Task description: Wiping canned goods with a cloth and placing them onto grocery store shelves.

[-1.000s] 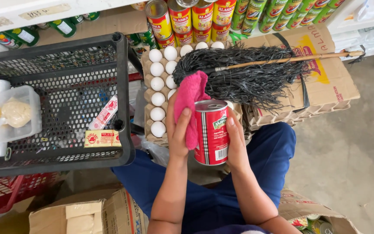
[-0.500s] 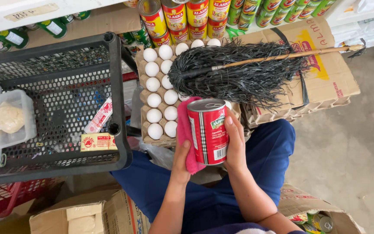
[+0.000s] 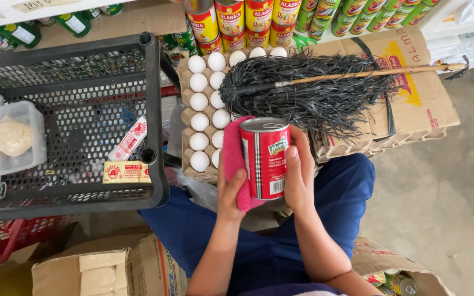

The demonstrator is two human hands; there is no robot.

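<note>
Shelves of tins are lining the shop floor ahead while my left hand [image 3: 230, 192] is pressing a pink cloth [image 3: 231, 156] against the red can [image 3: 265, 158], upright between both palms; my right hand [image 3: 298, 178] is clamping its fingers [image 3: 302, 143] around the can's right side.

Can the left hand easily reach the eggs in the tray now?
Probably not right away. The left hand presses a pink cloth against the red can, so it is busy. The eggs lie uncovered just beyond it, so the way is free once it lets go.
</note>
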